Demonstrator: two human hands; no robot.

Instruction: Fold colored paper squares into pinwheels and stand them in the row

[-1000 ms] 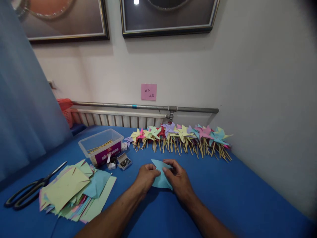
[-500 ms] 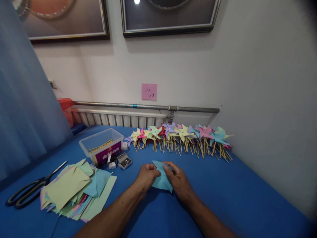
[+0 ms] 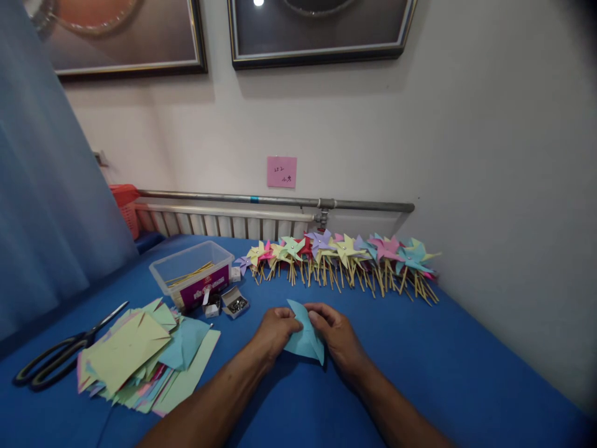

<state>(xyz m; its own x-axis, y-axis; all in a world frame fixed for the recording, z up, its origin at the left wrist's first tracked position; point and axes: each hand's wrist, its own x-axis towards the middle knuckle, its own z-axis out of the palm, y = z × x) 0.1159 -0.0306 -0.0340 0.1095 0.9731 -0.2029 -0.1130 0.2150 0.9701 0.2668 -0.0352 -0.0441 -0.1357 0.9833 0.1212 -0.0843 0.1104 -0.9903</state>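
A light blue paper square (image 3: 304, 339) with cut corners lies on the blue tablecloth (image 3: 443, 367) in front of me. My left hand (image 3: 274, 331) pinches its left side. My right hand (image 3: 339, 339) pinches a folded flap at its top centre, fingers curled over the paper. Both hands rest on the table, close together.
A pile of coloured paper squares (image 3: 140, 354) lies to the left, with black scissors (image 3: 56, 358) beyond it. A clear plastic box of sticks (image 3: 192, 272) and a small box of pins (image 3: 234, 303) sit behind. A row of finished pinwheels (image 3: 345, 258) lines the back by the radiator.
My right hand has drawn in a little toward the paper's centre, folding a corner flap inward. The left hand has stayed on the paper's left side.
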